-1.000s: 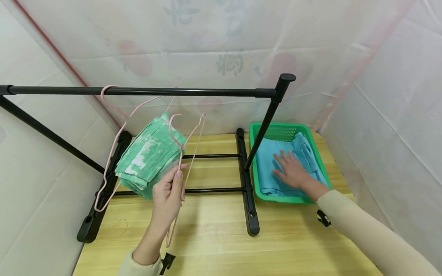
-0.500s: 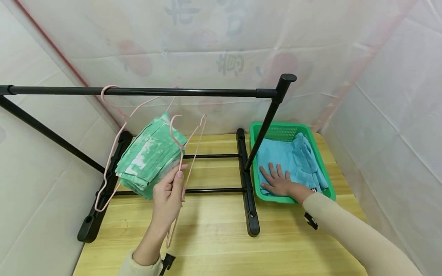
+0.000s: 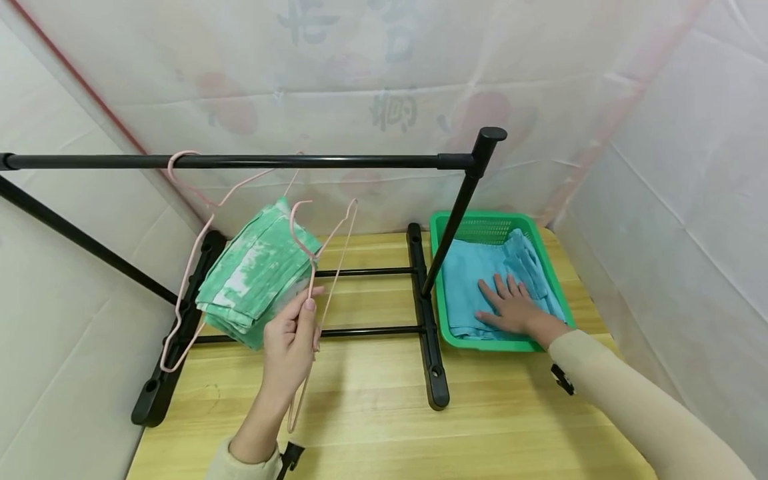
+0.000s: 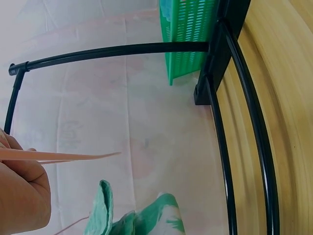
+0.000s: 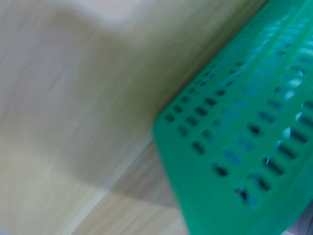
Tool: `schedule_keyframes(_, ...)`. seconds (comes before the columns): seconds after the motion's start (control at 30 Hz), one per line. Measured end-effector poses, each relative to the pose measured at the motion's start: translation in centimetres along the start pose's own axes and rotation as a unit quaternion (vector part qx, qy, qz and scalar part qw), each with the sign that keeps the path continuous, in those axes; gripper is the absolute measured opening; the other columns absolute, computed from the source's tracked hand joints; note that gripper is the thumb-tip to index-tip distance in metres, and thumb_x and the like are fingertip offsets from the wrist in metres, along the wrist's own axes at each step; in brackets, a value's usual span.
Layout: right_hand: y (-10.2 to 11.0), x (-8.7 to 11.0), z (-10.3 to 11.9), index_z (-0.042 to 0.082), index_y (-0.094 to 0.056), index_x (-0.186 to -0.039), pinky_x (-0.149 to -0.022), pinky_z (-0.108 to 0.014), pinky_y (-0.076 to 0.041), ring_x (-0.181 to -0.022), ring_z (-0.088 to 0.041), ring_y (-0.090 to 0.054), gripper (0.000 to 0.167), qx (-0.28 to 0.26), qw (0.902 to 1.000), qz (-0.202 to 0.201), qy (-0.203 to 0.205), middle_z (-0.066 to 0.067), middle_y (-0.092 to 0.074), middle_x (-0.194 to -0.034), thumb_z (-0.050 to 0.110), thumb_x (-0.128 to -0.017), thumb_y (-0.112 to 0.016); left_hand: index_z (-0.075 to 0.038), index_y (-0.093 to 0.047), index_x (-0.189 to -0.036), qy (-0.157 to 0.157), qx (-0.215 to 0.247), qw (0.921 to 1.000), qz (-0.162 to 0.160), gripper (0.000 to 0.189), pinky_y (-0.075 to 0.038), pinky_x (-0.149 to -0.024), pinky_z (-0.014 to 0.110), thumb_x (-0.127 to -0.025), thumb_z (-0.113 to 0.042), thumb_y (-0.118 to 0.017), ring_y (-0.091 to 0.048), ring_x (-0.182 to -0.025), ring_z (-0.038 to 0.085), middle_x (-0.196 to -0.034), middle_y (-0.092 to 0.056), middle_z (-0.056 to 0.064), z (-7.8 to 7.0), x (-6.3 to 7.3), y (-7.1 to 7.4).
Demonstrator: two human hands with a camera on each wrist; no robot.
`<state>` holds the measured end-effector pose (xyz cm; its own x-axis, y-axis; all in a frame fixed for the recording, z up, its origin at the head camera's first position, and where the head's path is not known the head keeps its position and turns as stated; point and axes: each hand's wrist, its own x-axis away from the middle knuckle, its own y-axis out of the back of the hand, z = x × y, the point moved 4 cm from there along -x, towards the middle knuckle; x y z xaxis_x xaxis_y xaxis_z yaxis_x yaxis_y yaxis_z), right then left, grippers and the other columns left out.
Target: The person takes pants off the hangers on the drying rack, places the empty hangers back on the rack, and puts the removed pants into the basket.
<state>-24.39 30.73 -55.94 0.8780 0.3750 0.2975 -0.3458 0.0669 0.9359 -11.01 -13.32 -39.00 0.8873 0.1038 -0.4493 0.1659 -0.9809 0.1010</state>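
Observation:
My left hand grips a pink clothes hanger in front of the rack, its hook pointing up below the bar. In the left wrist view the same hanger juts out from the curled fingers. Over in the green basket, my right hand lies with fingers spread on a folded light blue cloth garment. On the rack's bar a second pink hanger carries a folded green and white cloth. The right wrist view has only the basket's perforated side, not the hand.
A black clothes rack stands on the wooden table, its right foot between the left hand and the basket. White printed sheeting encloses the back and both sides.
The right hand has slid over the blue garment, first toward the basket's near left, then back right. The left hand keeps its hold on the hanger. The head view has shifted slightly.

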Motion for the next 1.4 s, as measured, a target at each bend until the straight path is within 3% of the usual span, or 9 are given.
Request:
schedule_keyframes(0.13, 0.4, 0.6, 0.2, 0.013, -0.017, -0.161, -0.115, -0.071, 0.002, -0.146, -0.057, 0.004, 0.085, 0.003, 0.9995, 0.032, 0.002, -0.031, 0.000, -0.162, 0.063, -0.098, -0.046, 0.002, -0.064, -0.125, 0.002, -0.004, 1.0000, -0.003, 0.028, -0.032, -0.032, 0.022, -0.105, 0.000, -0.044, -0.040, -0.038, 0.008, -0.049, -0.045, 0.003, 0.3, 0.1, 0.0)
schedule_keyframes(0.4, 0.4, 0.2, 0.7, 0.011, -0.019, -0.160, -0.114, -0.072, -0.003, -0.146, -0.058, -0.001, 0.083, -0.001, 0.9985, 0.055, 0.006, -0.034, -0.002, -0.161, 0.059, -0.099, -0.049, -0.001, -0.065, -0.126, 0.010, -0.001, 1.0000, 0.002, 0.029, -0.033, -0.031, 0.023, -0.105, -0.001, -0.044, -0.042, -0.038, 0.009, -0.049, -0.047, 0.005, 0.4, 0.1, 0.0)
schedule_keyframes(0.57, 2.1, -0.7, 1.5, 0.011, -0.022, -0.159, -0.112, -0.074, -0.012, -0.144, -0.059, -0.008, 0.080, 0.005, 0.9976, 0.069, 0.008, -0.035, -0.009, -0.160, 0.058, -0.100, -0.049, -0.001, -0.065, -0.126, 0.003, -0.003, 1.0000, -0.002, 0.029, -0.033, -0.031, 0.022, -0.106, -0.001, -0.044, -0.042, -0.037, 0.009, -0.049, -0.047, 0.004, 0.3, 0.0, 0.1)
schedule_keyframes(0.77, 4.4, -2.6, 3.9, 0.015, -0.023, -0.160, -0.111, -0.072, -0.022, -0.145, -0.056, -0.012, 0.073, -0.022, 0.9980, 0.053, 0.028, -0.030, -0.009, -0.162, 0.049, -0.101, -0.053, -0.001, -0.065, -0.126, 0.014, -0.009, 0.9999, -0.001, 0.028, -0.034, -0.031, 0.022, -0.106, -0.002, -0.045, -0.043, -0.038, 0.008, -0.049, -0.047, 0.002, 0.3, 0.1, 0.2)
schedule_keyframes(1.03, 3.7, -4.1, 5.2, 0.012, -0.019, -0.160, -0.111, -0.072, -0.021, -0.147, -0.055, -0.003, 0.075, -0.049, 0.9943, 0.093, 0.017, -0.029, -0.004, -0.163, 0.044, -0.102, -0.054, 0.005, -0.064, -0.123, 0.001, -0.011, 0.9999, -0.006, 0.028, -0.033, -0.032, 0.022, -0.105, 0.003, -0.044, -0.041, -0.038, 0.007, -0.049, -0.045, 0.003, 0.6, 0.3, 0.3)
schedule_keyframes(1.2, 3.0, -4.5, 5.3, 0.011, -0.018, -0.160, -0.113, -0.071, -0.019, -0.146, -0.056, -0.001, 0.075, -0.048, 0.9945, 0.088, 0.028, -0.031, -0.003, -0.162, 0.043, -0.102, -0.054, -0.001, -0.065, -0.124, 0.010, -0.005, 0.9999, 0.000, 0.028, -0.034, -0.031, 0.022, -0.105, -0.001, -0.045, -0.043, -0.039, 0.008, -0.050, -0.047, 0.004, 0.4, 0.2, 0.2)
schedule_keyframes(1.4, 3.6, -5.1, 4.7, 0.011, -0.019, -0.160, -0.110, -0.075, -0.017, -0.146, -0.056, -0.008, 0.078, -0.009, 0.9990, 0.034, 0.028, -0.029, -0.009, -0.163, 0.047, -0.101, -0.055, -0.002, -0.064, -0.125, 0.012, 0.003, 0.9999, 0.010, 0.028, -0.035, -0.032, 0.022, -0.106, -0.003, -0.044, -0.042, -0.038, 0.008, -0.049, -0.047, 0.004, 0.3, 0.0, -0.1)
